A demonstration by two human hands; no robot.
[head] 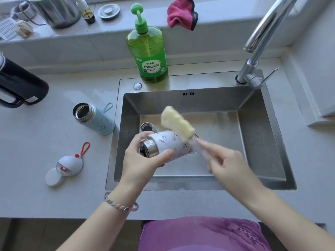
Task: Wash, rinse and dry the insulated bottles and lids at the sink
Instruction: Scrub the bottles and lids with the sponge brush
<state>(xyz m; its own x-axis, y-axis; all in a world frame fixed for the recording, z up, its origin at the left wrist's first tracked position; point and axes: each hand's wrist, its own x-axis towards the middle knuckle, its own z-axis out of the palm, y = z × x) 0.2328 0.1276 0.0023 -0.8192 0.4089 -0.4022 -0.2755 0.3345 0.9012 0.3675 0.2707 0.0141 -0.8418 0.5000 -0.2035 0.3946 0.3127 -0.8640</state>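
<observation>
My left hand (143,158) grips a white patterned insulated bottle (170,144) on its side over the sink (261,134), its steel mouth facing left. My right hand (224,162) holds the clear handle of a sponge brush; its yellow sponge head (176,122) lies against the bottle's outside, blurred by motion. A light blue bottle (94,118) stands open on the counter left of the sink. Two lids lie near the counter's front: a round white lid with a red loop (69,164) and a flat white lid (53,177). Another steel bottle mouth (147,127) shows in the sink behind my left hand.
A green dish soap pump bottle (147,49) stands behind the sink. The faucet (261,38) rises at the back right. A black thermos jug (18,84) sits far left. A pink cloth (181,14) and a steel pot (54,9) rest on the back ledge.
</observation>
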